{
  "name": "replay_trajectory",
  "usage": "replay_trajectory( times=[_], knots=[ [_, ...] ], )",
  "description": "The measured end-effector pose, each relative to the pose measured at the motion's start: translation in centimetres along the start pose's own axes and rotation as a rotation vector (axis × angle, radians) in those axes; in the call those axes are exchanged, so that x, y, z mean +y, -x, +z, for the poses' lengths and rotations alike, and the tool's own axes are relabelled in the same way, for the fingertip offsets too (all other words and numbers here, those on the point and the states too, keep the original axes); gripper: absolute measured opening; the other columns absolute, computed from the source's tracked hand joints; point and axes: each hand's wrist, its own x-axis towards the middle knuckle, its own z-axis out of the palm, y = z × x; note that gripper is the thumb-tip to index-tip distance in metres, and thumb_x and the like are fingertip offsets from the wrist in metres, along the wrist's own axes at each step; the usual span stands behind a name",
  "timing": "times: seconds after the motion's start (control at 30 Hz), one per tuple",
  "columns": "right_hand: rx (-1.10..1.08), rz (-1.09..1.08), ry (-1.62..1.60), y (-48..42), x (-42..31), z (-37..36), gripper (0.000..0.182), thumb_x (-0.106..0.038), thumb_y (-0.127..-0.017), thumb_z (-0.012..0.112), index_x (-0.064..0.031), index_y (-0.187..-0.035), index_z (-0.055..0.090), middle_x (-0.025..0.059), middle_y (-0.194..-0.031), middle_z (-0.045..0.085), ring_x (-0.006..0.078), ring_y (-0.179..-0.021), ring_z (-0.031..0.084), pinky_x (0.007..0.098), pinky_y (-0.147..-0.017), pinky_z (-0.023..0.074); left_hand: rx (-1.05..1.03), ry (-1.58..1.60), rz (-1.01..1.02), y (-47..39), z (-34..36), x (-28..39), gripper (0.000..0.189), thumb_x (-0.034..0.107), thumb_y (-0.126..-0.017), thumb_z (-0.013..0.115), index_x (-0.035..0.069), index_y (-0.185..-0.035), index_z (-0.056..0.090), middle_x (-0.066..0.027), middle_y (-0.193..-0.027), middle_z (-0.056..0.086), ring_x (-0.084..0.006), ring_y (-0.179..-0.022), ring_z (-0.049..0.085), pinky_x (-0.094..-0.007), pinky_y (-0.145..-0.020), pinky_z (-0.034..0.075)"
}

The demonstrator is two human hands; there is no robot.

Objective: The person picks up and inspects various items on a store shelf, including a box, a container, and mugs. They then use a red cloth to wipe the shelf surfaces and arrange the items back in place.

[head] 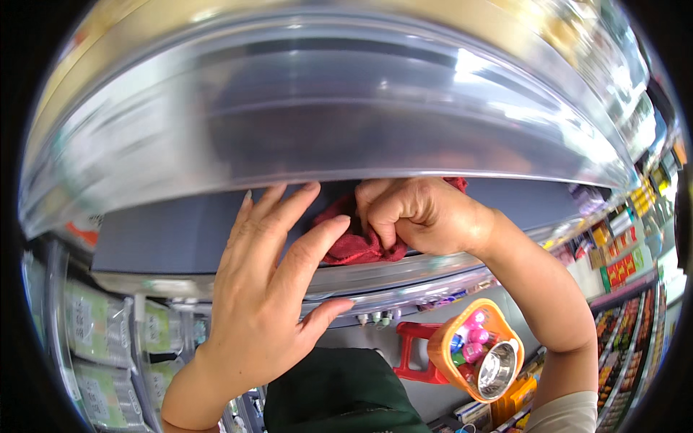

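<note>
A dark grey shelf (168,238) runs across in front of me, under a clear plastic front strip (325,130) of the shelf above. My right hand (422,216) is closed on a dark red cloth (360,249) and presses it against the shelf surface near its front edge. Part of the cloth is hidden under the hand, and a bit of it shows beyond the knuckles. To the left, my left hand (270,265) is spread with nothing in it. Its fingertips are by the lower edge of the clear strip; whether they touch it I cannot tell.
Below stands a red plastic stool (406,352). An orange basket (441,346) beside it holds colourful bottles and a metal bowl (497,371). Packs of clear plastic cups (97,325) fill a rack at lower left. Stocked shelves (628,346) line the right side.
</note>
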Motion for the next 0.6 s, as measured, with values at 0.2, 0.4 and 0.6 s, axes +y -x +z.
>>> replay_trajectory(
  times=[0.2,0.4,0.6],
  knots=[
    [0.073,0.165,0.082,15.3,2.0,-10.0,0.016,0.015,-0.056,0.052,-0.0009,-0.058,0.052,0.0084,-0.064,0.052,0.0260,-0.066,0.054,0.0354,-0.058,0.0414,-0.130,0.075,0.130,-7.5,8.5,7.8,0.074,0.026,-0.059,0.087,0.006,-0.124,0.058,-0.0187,-0.138,0.049,-0.0434,-0.131,0.042,-0.0572,-0.109,0.031],
    [0.236,0.427,0.166,29.3,3.4,-18.6,0.016,0.016,-0.053,0.048,0.0020,-0.057,0.053,0.0086,-0.062,0.050,0.0219,-0.064,0.052,0.0318,-0.058,0.0407,-0.214,0.079,0.112,-12.0,13.5,14.0,0.074,0.028,-0.058,0.087,0.007,-0.124,0.058,-0.0173,-0.138,0.049,-0.0422,-0.133,0.042,-0.0551,-0.110,0.031],
    [0.421,0.514,0.337,34.9,3.2,-21.6,0.022,0.017,-0.055,0.045,0.0026,-0.061,0.060,0.0099,-0.066,0.055,0.0213,-0.066,0.055,0.0284,-0.060,0.0426,-0.174,0.129,0.086,-13.7,14.2,17.5,0.070,0.022,-0.061,0.087,0.006,-0.123,0.059,-0.0173,-0.138,0.051,-0.0403,-0.132,0.044,-0.0495,-0.109,0.037]
  ],
)
